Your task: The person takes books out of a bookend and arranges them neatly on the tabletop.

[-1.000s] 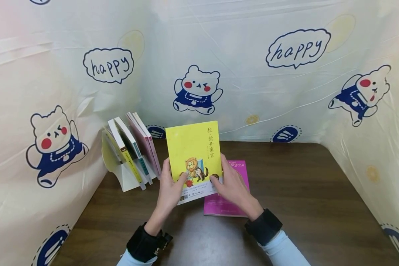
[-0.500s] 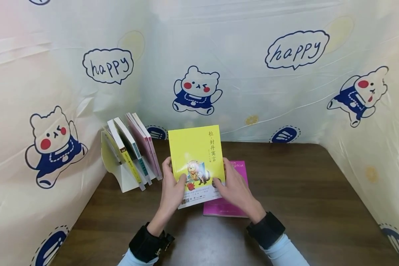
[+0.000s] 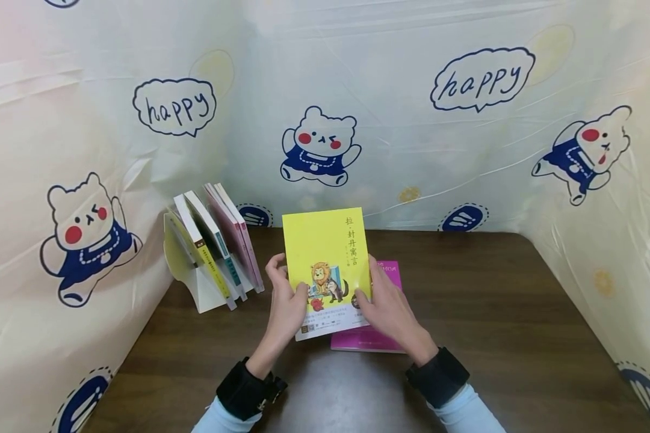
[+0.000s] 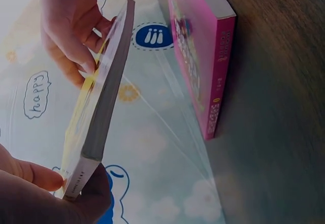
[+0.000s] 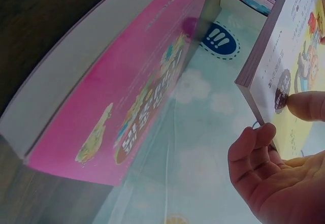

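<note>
One yellow book [image 3: 324, 246], its spine [image 4: 79, 177] visible only from left wrist.

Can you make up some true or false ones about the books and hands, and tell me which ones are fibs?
1. The left hand and the right hand both hold the yellow book. True.
2. The yellow book is wide open. False: it is closed.
3. The pink book lies on the table. True.
4. The standing books are to the right of the pink book. False: they are to its left.
5. A lion is drawn on the yellow book. True.
</note>
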Available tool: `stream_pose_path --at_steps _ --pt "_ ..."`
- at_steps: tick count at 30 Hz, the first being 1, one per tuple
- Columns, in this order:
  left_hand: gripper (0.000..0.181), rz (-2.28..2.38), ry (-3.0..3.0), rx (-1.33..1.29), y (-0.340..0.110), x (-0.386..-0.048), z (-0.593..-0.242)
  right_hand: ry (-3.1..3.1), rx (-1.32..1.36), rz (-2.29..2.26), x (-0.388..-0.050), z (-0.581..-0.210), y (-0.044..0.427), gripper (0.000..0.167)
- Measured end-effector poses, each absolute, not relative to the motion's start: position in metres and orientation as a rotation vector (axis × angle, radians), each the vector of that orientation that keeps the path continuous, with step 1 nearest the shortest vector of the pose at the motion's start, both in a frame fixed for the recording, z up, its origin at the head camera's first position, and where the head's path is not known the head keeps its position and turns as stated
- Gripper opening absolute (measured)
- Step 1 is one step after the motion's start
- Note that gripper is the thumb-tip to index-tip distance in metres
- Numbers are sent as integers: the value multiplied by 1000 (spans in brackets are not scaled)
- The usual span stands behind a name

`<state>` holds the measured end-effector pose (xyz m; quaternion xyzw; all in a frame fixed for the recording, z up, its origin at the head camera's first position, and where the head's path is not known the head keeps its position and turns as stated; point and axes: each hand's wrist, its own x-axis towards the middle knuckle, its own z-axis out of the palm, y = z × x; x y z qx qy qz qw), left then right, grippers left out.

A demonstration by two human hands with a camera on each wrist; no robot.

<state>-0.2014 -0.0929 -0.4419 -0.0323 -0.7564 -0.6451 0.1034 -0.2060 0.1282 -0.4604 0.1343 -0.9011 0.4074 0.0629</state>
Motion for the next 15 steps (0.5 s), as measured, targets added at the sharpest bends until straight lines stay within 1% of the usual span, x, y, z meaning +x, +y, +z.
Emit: stream_pose_path --at_steps 5,15 --pt "67 -1912 -2257 -115 -90 -203 -444 -2732 382 1211 -205 -463 132 92" --pt "75 -1824 -2400 -161 -87 -209 -447 -2772 295 1185 -204 -468 140 92"
